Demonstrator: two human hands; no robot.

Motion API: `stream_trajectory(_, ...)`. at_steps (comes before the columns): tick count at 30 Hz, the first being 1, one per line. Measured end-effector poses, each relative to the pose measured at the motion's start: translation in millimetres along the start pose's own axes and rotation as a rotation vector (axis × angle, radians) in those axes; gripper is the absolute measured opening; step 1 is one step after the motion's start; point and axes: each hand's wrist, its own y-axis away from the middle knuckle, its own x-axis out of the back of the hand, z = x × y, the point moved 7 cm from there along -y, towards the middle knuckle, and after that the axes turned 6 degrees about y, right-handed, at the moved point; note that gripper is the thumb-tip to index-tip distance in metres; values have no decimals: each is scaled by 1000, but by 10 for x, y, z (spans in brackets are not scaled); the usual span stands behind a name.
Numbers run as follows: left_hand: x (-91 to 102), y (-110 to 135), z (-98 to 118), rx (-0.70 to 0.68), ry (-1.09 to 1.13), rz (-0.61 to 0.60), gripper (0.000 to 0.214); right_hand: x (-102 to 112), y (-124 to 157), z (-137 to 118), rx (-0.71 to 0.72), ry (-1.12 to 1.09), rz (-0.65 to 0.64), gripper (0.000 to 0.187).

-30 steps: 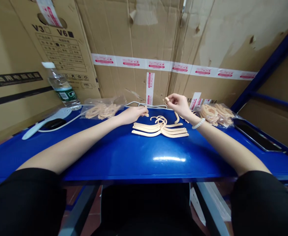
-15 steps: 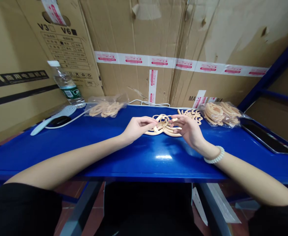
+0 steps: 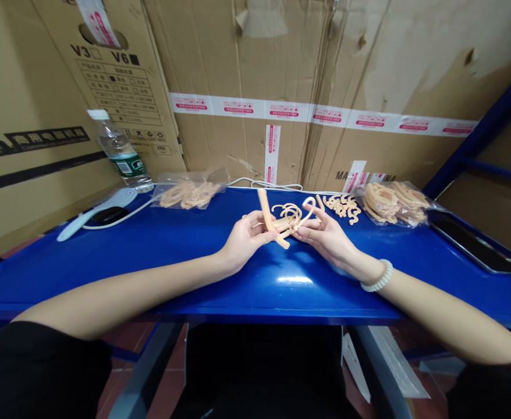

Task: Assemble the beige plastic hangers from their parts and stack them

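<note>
My left hand (image 3: 243, 243) is closed on a flat, pale curved wooden strip (image 3: 265, 205), which stands tilted upright above the table. Between the fingers of my right hand (image 3: 334, 240) is a thinner curled wooden piece (image 3: 311, 201), its hooked end pointing up. The lower ends of both pieces come close together between my hands; I cannot tell whether they touch. Behind them lie more curved wooden pieces (image 3: 288, 209) on the blue table (image 3: 255, 291), partly hidden by my hands. To the right is a pile of small wavy wooden pieces (image 3: 343, 206).
Bagged wooden pieces lie at the back left (image 3: 190, 193) and back right (image 3: 393, 201). A water bottle (image 3: 122, 152), a pale blue flyswatter-like paddle (image 3: 98, 213) and a dark mouse (image 3: 111, 215) are left. A dark tablet-like device (image 3: 476, 245) lies right. Cardboard (image 3: 247, 151) walls the back.
Both hands have lifted wooden pieces from the table. The strip and the curled piece now stand up in my fingers, and the ring-like arrangement between my hands has come apart.
</note>
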Motion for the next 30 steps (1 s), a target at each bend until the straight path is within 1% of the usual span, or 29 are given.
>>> stream_trajectory(1,-5,10,-7,-13,-1,-9,39,-15,-3,12,-11,9,-25,62)
stream_trajectory(4,-20,32,1,-67,-31,-31,38,-46,-7,24,-8,53,-69,36)
stream_trajectory(6,-23,42,23,-99,-83,-31,36,-54,-3,27,-9,66,-76,28)
stream_trajectory(8,-20,48,50,-126,-145,-20,33,-74,7,45,-42,55,-98,28)
stream_trajectory(11,-34,56,80,-155,-214,-35,32,-140,32,82,-111,30,-179,30)
stream_trajectory(14,-53,64,96,-183,-253,-61,30,-186,48,87,-127,35,-237,30)
stream_trajectory(17,-68,75,111,-212,-263,-71,28,-180,44,70,-110,40,-230,29)
stream_trajectory(22,-106,104,149,-263,-264,-84,30,-186,53,66,-140,29,-230,31)
stream_trajectory(25,-130,125,171,-295,-267,-104,28,-190,65,41,-110,32,-212,31)
stream_trajectory(30,-137,134,164,-303,-278,-120,28,-195,75,26,-41,58,-172,32)
